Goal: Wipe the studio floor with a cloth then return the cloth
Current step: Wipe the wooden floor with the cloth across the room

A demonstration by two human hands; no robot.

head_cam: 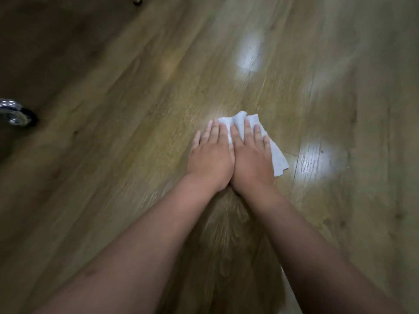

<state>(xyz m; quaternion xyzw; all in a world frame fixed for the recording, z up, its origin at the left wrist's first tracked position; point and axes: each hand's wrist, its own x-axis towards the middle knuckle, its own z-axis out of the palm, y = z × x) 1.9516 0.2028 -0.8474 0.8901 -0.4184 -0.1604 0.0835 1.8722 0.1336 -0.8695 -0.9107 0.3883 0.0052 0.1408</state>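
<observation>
The step in hand looked to be the wiping itself; both hands lay side by side on the cloth (275,155), a pale folded piece lying on the wooden floor (140,91) a little right of the middle of the view. To do it well, the weight should go down through the flat palms, so the cloth would slide as one piece rather than bunch at its far edge, where it already showed a small ridge; strokes would best run along the plank seams and overlap; the fold would want turning once a face was soiled, though no dirt could be made out through the blur.

The left hand (209,158) was spread flat, its fingers (214,132) straight and close together; the fingertips reached the near-left edge of the cloth, while whether the palm sat on cloth or on bare floor could not be told. The right hand (251,162) touched the left along the thumb side; it pressed on the cloth with straight fingers, a little parted, and the cloth stuck out beyond it to the right and ahead; neither hand curled round the cloth or pinched it; they only pressed.

A chrome-and-black caster (15,114) stood at the left edge, well apart from the hands.
</observation>
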